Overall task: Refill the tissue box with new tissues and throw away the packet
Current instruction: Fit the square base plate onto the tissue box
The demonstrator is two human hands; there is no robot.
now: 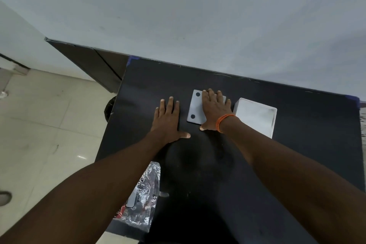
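A flat white panel of the tissue box, with two dark round feet, lies on the black table. My right hand, an orange thread at its wrist, rests palm down on that panel with fingers spread. My left hand lies flat on the table just left of the panel, fingers apart, holding nothing. To the right stands the open white tissue box shell. A crinkled clear plastic packet sits at the table's near left edge, partly hidden by my left forearm.
A dark round bin shows on the tiled floor beside the table's left edge. A grey wall rises right behind the table. A dark board leans against the wall at the back left.
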